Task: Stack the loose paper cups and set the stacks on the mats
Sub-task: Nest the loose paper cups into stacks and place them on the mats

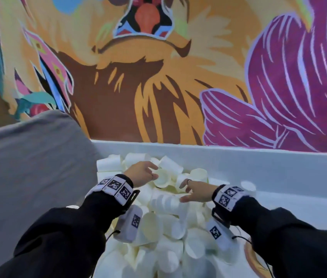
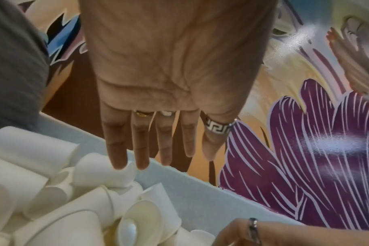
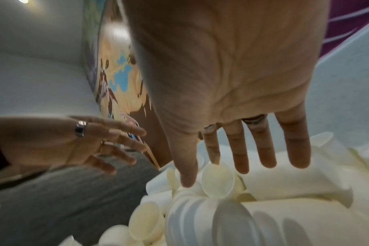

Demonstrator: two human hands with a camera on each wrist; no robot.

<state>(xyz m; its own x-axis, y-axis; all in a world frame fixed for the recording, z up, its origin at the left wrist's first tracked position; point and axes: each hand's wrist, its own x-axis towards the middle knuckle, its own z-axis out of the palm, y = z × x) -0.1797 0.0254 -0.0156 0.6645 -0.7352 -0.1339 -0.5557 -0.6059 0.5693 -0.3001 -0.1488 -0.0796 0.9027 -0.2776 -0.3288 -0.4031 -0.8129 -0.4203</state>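
a white bench [image 1: 279,177] carries a heap of loose paper cups [image 1: 164,221] piled along its left edge, reaching up to its far wall.

Right hand [image 3: 232,83] splayed (fingers straight), over paper cups [image 3: 263,208]

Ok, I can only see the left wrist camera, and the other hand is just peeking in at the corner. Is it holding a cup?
Observer: No. The right wrist view shows the right hand spread flat with straight fingers over the cups, holding nothing.
Operator: Are any cups stacked already?
Observer: Yes. In the head view a nested stack lies on its side just below that hand.
Operator: Are there lots more cups?
Observer: Too many to count. The head view shows loose cups heaped between both arms, inside a white bin.
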